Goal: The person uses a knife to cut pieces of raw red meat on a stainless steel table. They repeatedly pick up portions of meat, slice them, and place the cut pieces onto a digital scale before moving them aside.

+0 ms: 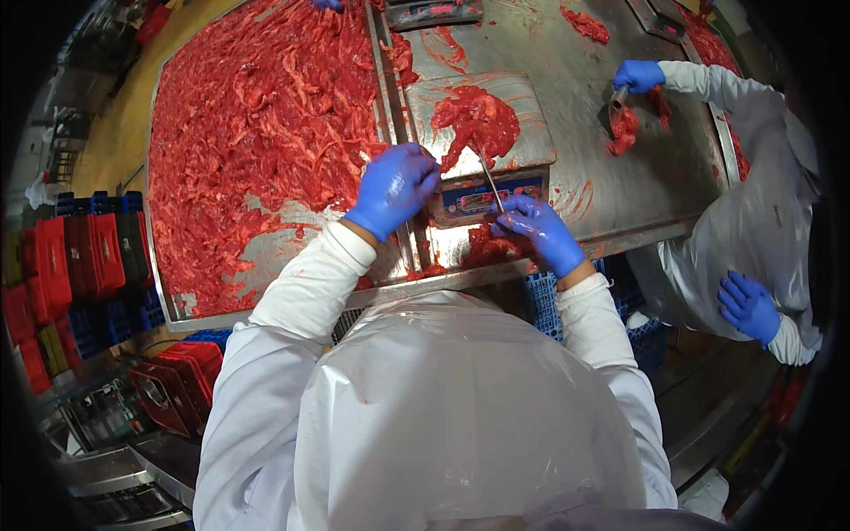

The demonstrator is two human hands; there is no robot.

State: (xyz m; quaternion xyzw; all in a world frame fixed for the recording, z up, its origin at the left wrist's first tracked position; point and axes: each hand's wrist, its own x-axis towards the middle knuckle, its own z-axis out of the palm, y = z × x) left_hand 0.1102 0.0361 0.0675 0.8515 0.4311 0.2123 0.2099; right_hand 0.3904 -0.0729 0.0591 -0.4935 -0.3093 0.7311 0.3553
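Observation:
My left hand [394, 190], in a blue glove, is curled at the raised divider between the meat pile and the scale; what its fingers hold is hidden. My right hand [537, 232], also gloved, grips a thin metal tool [489, 177] angled up across the scale. The tool's far end meets a lump of red meat [474, 124] on the scale's steel platform [531, 97]. A dark blue display panel [474, 202] fronts the scale. A large spread of raw meat strips [257, 124] fills the tray to the left. More meat [482, 248] lies below the scale, near my right hand.
At right, a co-worker's gloved hand [637, 75] holds a tool over meat scraps; their other hand [744, 305] hangs low. More scales [429, 12] stand at the back. Stacked red crates [80, 257] are at far left, blue crates [544, 310] under the table. The table's front rim [443, 283] borders my apron.

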